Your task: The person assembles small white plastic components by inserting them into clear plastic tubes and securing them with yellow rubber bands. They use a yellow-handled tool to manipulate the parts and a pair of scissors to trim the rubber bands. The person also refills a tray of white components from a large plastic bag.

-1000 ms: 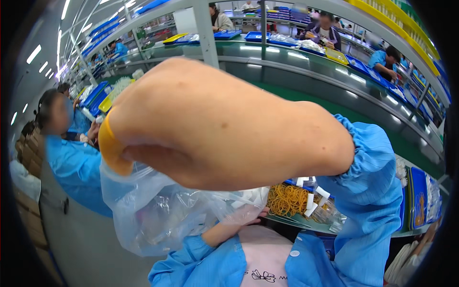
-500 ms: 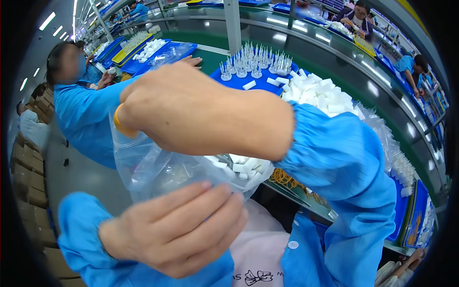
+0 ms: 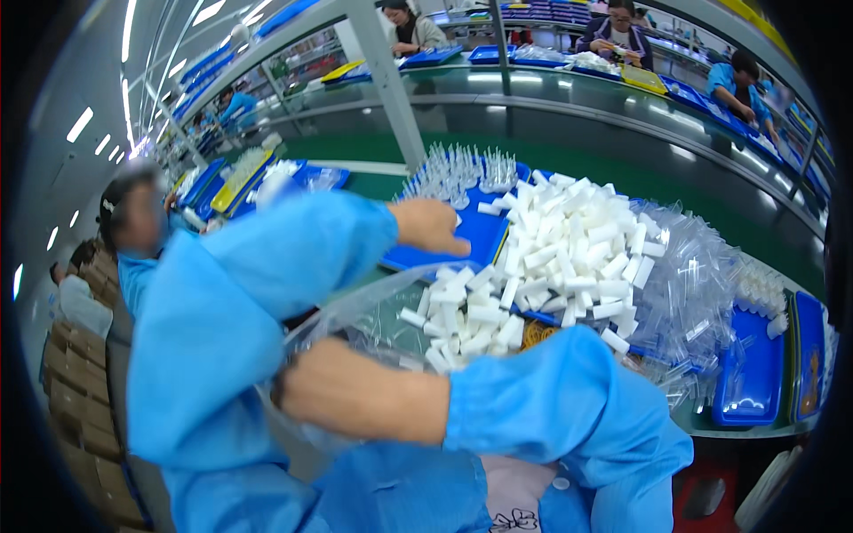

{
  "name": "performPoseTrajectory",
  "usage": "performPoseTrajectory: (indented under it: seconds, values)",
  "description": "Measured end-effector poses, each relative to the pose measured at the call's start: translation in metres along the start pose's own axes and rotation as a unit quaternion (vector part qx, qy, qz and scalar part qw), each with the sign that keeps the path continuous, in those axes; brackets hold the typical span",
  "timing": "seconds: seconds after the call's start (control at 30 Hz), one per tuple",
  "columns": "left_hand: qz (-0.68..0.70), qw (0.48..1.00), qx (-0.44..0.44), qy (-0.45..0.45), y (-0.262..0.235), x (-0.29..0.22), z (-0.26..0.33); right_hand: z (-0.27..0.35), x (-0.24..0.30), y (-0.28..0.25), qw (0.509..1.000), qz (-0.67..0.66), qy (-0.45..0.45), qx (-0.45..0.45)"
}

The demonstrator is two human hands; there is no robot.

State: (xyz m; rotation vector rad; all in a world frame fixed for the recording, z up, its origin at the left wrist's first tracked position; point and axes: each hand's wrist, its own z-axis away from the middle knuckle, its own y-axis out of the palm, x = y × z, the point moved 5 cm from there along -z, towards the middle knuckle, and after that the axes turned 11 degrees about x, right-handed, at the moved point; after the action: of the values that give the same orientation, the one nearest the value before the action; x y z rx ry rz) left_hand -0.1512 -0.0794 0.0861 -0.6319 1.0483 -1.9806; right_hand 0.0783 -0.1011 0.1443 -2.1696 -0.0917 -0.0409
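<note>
My right hand [image 3: 342, 386] is closed in a fist at the near end of a clear plastic bag [image 3: 355, 306], its fingertips turned away and partly hidden. Beyond it, my left hand [image 3: 431, 226] reaches over a blue tray [image 3: 480, 235], its visible fingers stretched out and nothing seen in them. Short white cylinders [image 3: 475, 311] lie at the bag's wide mouth, against a large heap of white cylinders [image 3: 577, 231]. Clear pieces with thin upright stems [image 3: 458, 173] stand at the tray's far side.
Right of the heap lie many clear plastic tubes [image 3: 689, 275], then another blue tray [image 3: 751, 369]. Orange rubber bands [image 3: 538, 333] show below the heap. A metal post [image 3: 386, 84] rises behind the tray. A co-worker [image 3: 133, 213] sits at left, near stacked cartons [image 3: 89, 391].
My right hand has come down toward me, and my left hand has moved up and away, over the tray. The bag now lies lower, its mouth toward the heap. The view has shifted right.
</note>
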Motion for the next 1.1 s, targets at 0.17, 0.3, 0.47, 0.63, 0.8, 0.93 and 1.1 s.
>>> performPoseTrajectory:
  seconds: [0.17,0.3,0.47,0.63,0.8,0.93,1.1]
  values:
    - [0.067,0.993,0.059,0.081,0.004,-0.039,-0.049,0.019,0.009,-0.006,0.999,0.025,0.035,0.028]
    - [0.113,0.985,0.088,0.100,0.032,-0.027,-0.052,0.015,0.011,0.006,0.998,-0.036,0.034,0.047]
    - [0.114,0.987,0.024,0.110,0.023,-0.025,-0.030,0.020,0.018,0.002,0.996,-0.032,0.044,0.066]
    - [0.161,0.959,-0.113,0.207,-0.006,-0.034,-0.010,0.073,0.013,-0.053,0.969,-0.099,0.162,0.158]
    - [0.260,0.931,-0.195,0.165,0.021,0.007,0.059,0.141,0.002,-0.063,0.940,-0.017,0.204,0.275]
    - [0.307,0.908,-0.247,0.142,0.034,0.027,0.089,0.173,-0.005,-0.046,0.892,-0.110,0.292,0.326]
    - [0.312,0.886,-0.315,0.134,0.055,0.047,0.115,0.178,-0.009,0.001,0.901,-0.080,0.278,0.323]
